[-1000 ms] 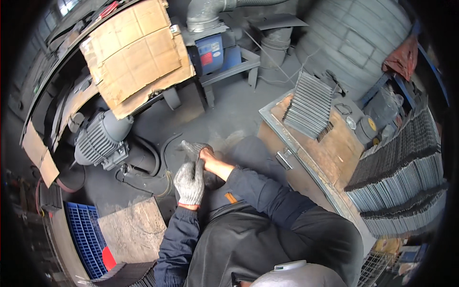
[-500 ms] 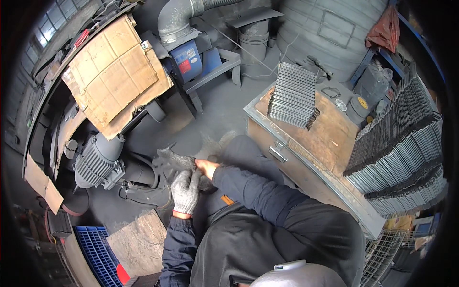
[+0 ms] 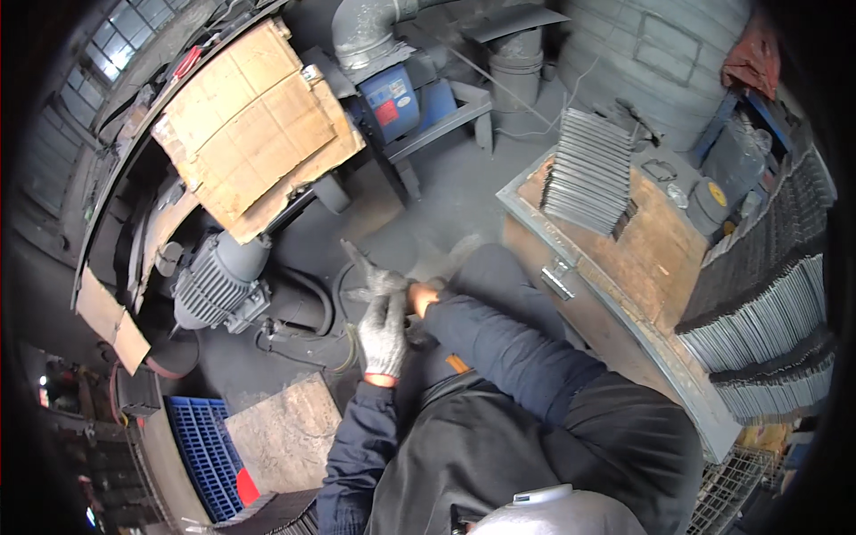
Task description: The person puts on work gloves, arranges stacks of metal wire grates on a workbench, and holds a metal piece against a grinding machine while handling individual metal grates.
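Grey glove (image 3: 379, 283) appears partly over the right hand (image 3: 423, 299), above the floor (image 3: 450, 192), the left hand (image 3: 383, 341) half-curled against it, probably for steadiness, though I cannot tell either hand's grip.

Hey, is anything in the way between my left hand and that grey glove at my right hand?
Nothing visible. Your gloved left hand is right next to the grey glove at your right hand, and no other object shows between them. Whether they actually touch is too unclear to tell.
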A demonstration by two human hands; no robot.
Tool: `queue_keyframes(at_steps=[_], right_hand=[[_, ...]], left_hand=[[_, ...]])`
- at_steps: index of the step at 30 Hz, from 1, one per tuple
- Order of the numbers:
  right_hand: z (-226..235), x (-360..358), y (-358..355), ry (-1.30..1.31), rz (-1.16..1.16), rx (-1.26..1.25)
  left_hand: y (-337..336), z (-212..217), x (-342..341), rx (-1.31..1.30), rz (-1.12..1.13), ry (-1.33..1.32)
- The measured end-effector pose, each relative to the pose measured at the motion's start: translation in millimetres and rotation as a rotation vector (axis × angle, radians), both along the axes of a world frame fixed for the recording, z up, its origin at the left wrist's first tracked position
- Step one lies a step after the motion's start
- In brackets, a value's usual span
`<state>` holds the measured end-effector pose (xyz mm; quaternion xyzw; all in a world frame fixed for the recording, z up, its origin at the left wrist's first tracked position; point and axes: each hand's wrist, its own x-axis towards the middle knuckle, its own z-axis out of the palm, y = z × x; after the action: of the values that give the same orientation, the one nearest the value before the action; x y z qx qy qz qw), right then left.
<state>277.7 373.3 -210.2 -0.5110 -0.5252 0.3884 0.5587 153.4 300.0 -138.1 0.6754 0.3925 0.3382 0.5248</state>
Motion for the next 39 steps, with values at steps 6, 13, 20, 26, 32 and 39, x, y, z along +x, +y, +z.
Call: queue_keyframes(at_steps=[6, 13, 20, 26, 32, 39], right_hand=[[-2.3, 19.1, 2.7, 0.136, 0.014, -0.020], [15.0, 3.6, 0.2, 0.596, -0.278, -0.022], [16.4, -55.3, -47.0, -0.721, 0.102, 0.254], [52.7, -129.7, -71.0, -0.493, 0.423, 0.193], [60.3, -223.7, -82.5, -0.675, 0.787, 0.201], [35.9, -304.6, -113.4, -0.792, 1.065, 0.321]], left_hand=[[-11.4, -5.6, -4.6, 0.365, -0.125, 0.279], [-12.6, 30.7, -14.1, 0.331, -0.175, 0.222], [-55.6, 23.5, -62.7, 0.054, -0.107, 0.378], [-108.6, 22.1, -155.0, -0.142, 0.302, 0.178], [-227.0, -55.0, -228.8, -0.098, 1.316, -0.158], [-331.0, -78.9, -280.4, -0.182, 2.116, -0.436]])
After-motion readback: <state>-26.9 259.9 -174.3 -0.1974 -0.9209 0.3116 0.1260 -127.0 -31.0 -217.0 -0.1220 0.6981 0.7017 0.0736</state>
